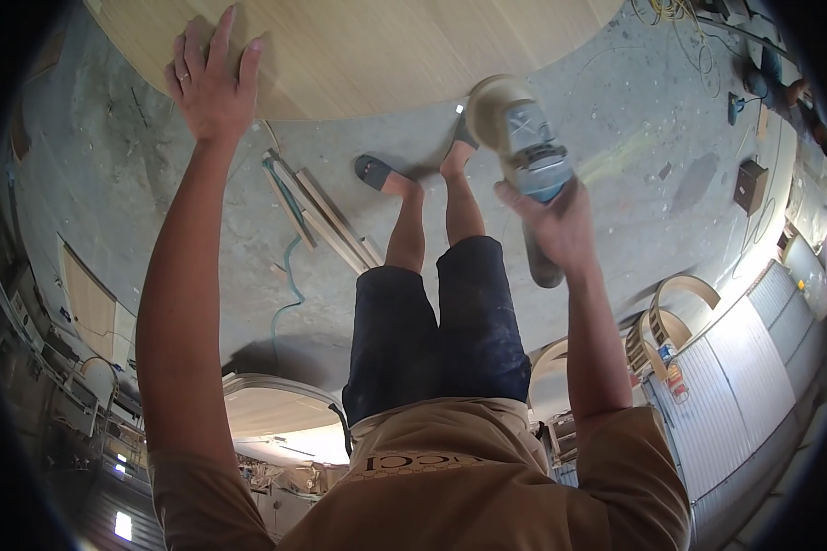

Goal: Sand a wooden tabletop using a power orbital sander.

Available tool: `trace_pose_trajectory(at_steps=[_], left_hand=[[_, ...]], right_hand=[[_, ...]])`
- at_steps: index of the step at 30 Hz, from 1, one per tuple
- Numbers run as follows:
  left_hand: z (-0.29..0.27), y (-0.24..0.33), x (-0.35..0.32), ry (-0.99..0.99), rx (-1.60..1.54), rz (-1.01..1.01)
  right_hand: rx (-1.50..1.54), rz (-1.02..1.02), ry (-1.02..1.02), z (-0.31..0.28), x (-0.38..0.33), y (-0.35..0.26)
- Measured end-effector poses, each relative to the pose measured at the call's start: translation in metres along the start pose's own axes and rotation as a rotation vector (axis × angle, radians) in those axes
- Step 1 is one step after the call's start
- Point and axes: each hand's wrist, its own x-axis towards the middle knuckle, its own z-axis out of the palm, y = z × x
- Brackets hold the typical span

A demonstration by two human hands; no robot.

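A large pale wooden panel [368, 55] with a curved edge spreads across the top of the view. My left hand [213, 87] lies on it near its left edge, fingers spread and a ring on one of them. My right hand [560, 225] is wrapped round the body of a power sander [529, 129], blue-grey with a round pad at its far end. The pad is at the panel's near right edge; whether it touches the wood I cannot tell. Hand and tool are slightly blurred.
On the concrete floor, several wood strips [326, 220] lie beside a teal hose [289, 275] left of my feet. A dark box [751, 187] stands at right. Curved wooden pieces [687, 286] and yellow cables [666, 11] lie farther off. Another person [779, 92] is at the far right.
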Motion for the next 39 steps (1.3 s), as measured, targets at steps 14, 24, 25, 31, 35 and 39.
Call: trace_pose_trajectory(at_steps=[14,24,25,31,35,39], left_hand=[[-0.001,-0.006,-0.002,-0.016,0.034,0.009],[0.0,-0.004,0.004,-0.092,0.08,0.04],[0.001,-0.008,0.002,-0.112,0.096,0.046],[-0.022,-0.008,0.008,-0.473,0.015,-0.172],[-0.041,0.057,-0.004,-0.473,-0.25,-0.127],[-0.088,0.241,-0.005,-0.474,-0.787,-0.178]], right_hand=[[-0.069,-0.025,-0.084,0.021,0.004,-0.009],[0.024,0.035,0.059,-0.087,0.05,0.016],[0.011,0.091,0.062,-0.099,0.054,0.018],[0.316,-0.046,0.202,-0.154,0.023,0.023],[0.425,-0.069,0.199,-0.21,-0.002,0.026],[0.752,-0.116,0.315,-0.265,-0.021,0.024]])
